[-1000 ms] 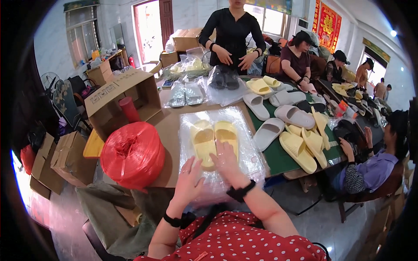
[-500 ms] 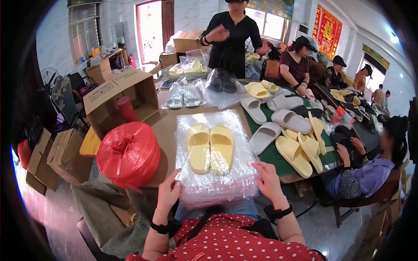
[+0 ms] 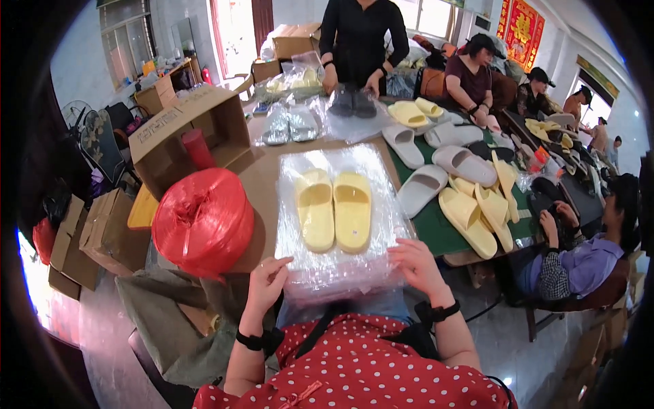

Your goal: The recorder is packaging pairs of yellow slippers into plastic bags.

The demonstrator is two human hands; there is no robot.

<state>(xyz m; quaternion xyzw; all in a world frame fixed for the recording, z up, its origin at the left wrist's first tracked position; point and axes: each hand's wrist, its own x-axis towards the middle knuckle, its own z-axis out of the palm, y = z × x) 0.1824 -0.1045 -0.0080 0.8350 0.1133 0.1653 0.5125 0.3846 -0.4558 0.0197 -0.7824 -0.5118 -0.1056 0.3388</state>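
Touching the left edge of the clear bag stack (image 3: 334, 271): left hand (image 3: 268, 279), fingers narrowly bent | at its right edge: right hand (image 3: 419, 268), fingers loosely curled | film gripped: cannot tell | yellow slippers (image 3: 352, 221): side by side, mid-stack

Premises are a footwear workshop, shown by slides (image 3: 466, 221) heaped on a green-topped table (image 3: 436, 230), a stack of clear plastic bags (image 3: 344, 276), a roll of red twine (image 3: 203, 221), cardboard cartons (image 3: 107, 230) and several workers (image 3: 467, 78) at tables. Goods (image 3: 564, 140) at far right, too small to confirm, are probably footwear.
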